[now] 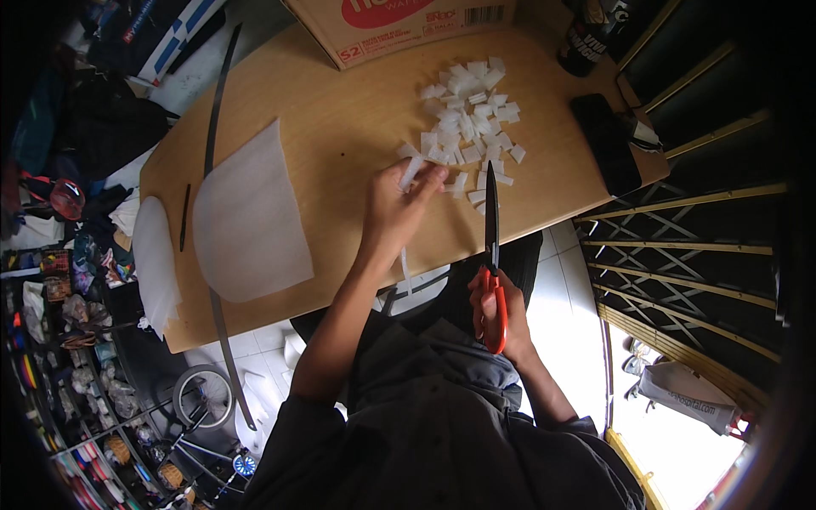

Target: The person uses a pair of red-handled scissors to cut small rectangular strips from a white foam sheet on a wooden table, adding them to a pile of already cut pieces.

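My left hand [395,208] is closed on a narrow white strip [410,172], pinched between thumb and fingers over the table. The strip's tail hangs down below the wrist, past the table's near edge. My right hand [512,323] grips scissors [491,223] by their orange-red handles, black blades pointing away from me. Those blades look closed, and their tip lies beside a scattered heap of small white cut pieces [467,119]. The nearest pieces lie just beyond my left fingertips. Left of my left hand lies a white sheet [259,221] with a curved left edge.
A long dark flat strip [210,144] crosses the wooden table [340,110], next to a dark pen-like stick [184,217]. More white sheets [155,263] overhang the left edge. A cardboard box [399,42], dark bottle [585,38] and black phone [605,140] stand or lie farther off.
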Available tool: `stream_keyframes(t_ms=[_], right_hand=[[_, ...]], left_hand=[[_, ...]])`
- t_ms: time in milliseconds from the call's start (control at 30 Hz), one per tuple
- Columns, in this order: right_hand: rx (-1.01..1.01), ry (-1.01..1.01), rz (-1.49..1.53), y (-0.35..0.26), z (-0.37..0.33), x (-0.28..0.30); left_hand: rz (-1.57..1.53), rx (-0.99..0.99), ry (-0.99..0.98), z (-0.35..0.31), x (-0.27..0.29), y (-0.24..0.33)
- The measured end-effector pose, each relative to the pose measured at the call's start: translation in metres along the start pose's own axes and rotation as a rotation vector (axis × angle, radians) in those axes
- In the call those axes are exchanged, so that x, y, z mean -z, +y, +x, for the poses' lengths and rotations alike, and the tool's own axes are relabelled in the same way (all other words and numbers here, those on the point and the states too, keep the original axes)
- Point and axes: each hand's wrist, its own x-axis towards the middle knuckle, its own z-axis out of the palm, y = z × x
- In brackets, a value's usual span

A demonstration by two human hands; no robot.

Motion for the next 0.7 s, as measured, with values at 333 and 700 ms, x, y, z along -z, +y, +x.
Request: stream_keyframes(t_ms=[333,700], right_hand=[[0.04,-0.142,-0.153,0.0,-0.003,0.003],[0.118,-0.313,-0.375,-0.001,-0.007,-0.004]], left_hand=[[-0.098,0.179,0.079,-0.005,0.044,0.024],[-0.007,0.04,-0.085,-0.043,0.058,0.011]])
